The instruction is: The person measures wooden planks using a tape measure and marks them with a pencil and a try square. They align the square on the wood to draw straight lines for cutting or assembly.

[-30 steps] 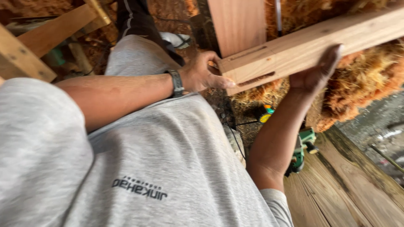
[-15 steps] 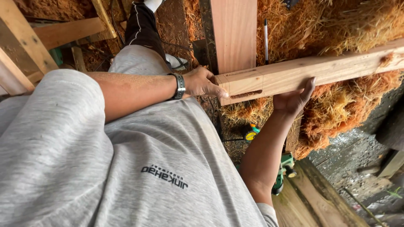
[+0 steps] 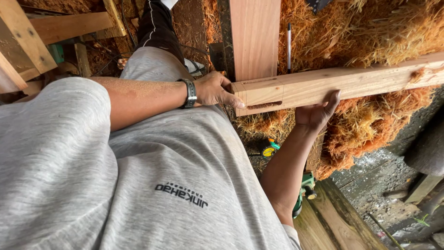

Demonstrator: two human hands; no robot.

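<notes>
Timber beam [image 3: 342, 83] w/ a slot already cut near its end, held level over the wood shavings [image 3: 370, 32]; left hand [image 3: 215, 90] fingers clamped on the end, right hand [image 3: 317, 113] cupped underneath, fingers curled up its side; apparently being positioned, not set down yet.

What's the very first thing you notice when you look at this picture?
A long pale wooden beam stretches across the upper right, with a slot cut near its end. The left hand, a dark watch on its wrist, grips the beam's end, and the right hand supports it from below. Behind it lie heaps of orange wood shavings, and a grey T-shirt fills the lower left.
</notes>
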